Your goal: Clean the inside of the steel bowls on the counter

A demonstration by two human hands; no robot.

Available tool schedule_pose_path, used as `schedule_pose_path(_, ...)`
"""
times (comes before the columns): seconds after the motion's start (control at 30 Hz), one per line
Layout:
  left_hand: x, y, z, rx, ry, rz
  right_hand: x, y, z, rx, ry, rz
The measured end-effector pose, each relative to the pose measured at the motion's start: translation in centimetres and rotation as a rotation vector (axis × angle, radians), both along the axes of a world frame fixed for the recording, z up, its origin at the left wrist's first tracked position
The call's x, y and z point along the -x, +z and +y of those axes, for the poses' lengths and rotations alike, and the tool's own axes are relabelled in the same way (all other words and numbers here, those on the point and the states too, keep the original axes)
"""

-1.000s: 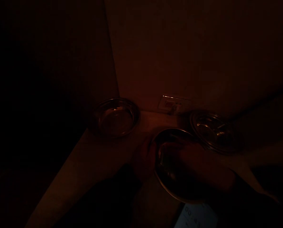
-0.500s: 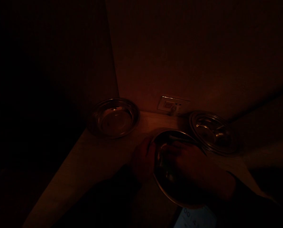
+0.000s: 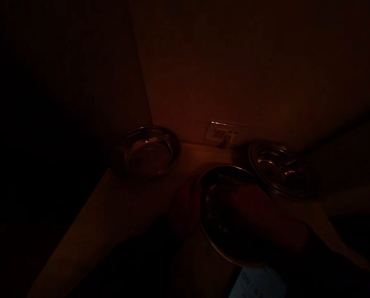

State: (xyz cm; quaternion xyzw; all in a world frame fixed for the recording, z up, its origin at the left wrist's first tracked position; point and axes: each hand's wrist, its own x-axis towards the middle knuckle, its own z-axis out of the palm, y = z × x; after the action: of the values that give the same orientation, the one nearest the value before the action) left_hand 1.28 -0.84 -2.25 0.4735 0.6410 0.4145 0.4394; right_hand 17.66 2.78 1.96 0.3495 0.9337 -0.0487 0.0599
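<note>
A round metal bowl [image 3: 212,217] stands in the middle of the dim view, tilted toward me as far as I can make out. My left hand [image 3: 185,209] grips its left rim, with the thumb side at the edge. Inside the bowl lies my right hand [image 3: 248,203], its back upward; the fingers are smeared and dark, so whether they hold anything is hidden. Faint glints show on the bowl's inner wall below the right hand. The contents are too dark to tell.
A wide metal bowl [image 3: 149,159] sits at the back left of the wooden table [image 3: 88,223]. Stacked-looking metal dishes [image 3: 280,169], with a spoon-like shape inside, stand back right. A wall socket [image 3: 225,133] is behind. A lit phone [image 3: 259,285] showing a timer lies in front.
My right hand has shifted slightly within the bowl and is more blurred. My left hand stays at the rim. The whole view has moved a little and looks darker.
</note>
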Motion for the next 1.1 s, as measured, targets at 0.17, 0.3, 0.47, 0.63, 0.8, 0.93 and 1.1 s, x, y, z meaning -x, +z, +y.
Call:
schedule_pose_path(0.17, 0.2, 0.2, 0.0, -0.046, -0.054, -0.034, -1.5, 0.3, 0.9, -0.064, -0.07, -0.063)
schedule_pose_path(0.3, 0.1, 0.3, -0.2, -0.032, -0.029, -0.018, -1.9, 0.3, 0.1, -0.045, -0.054, -0.081)
schedule_pose_path(0.47, 0.1, 0.2, -0.1, -0.022, -0.034, -0.005, -2.2, 0.4, -0.4, 0.016, -0.063, -0.065)
schedule_pose_path(0.63, 0.0, 0.4, 0.0, -0.024, -0.042, -0.024, -2.2, 0.5, -0.5, 0.03, -0.056, -0.05)
schedule_pose_path(0.8, 0.1, 0.6, 0.0, -0.006, -0.045, -0.011, -2.0, 0.7, -0.8, 0.023, -0.06, -0.087)
schedule_pose_path(0.93, 0.1, 0.6, 0.0, -0.022, -0.062, -0.013, -1.7, 0.7, -0.7, 0.016, -0.065, -0.089)
schedule_pose_path(1.1, 0.1, 0.6, 0.0, -0.003, -0.046, -0.005, -1.6, 0.7, -0.8, 0.004, -0.085, -0.075)
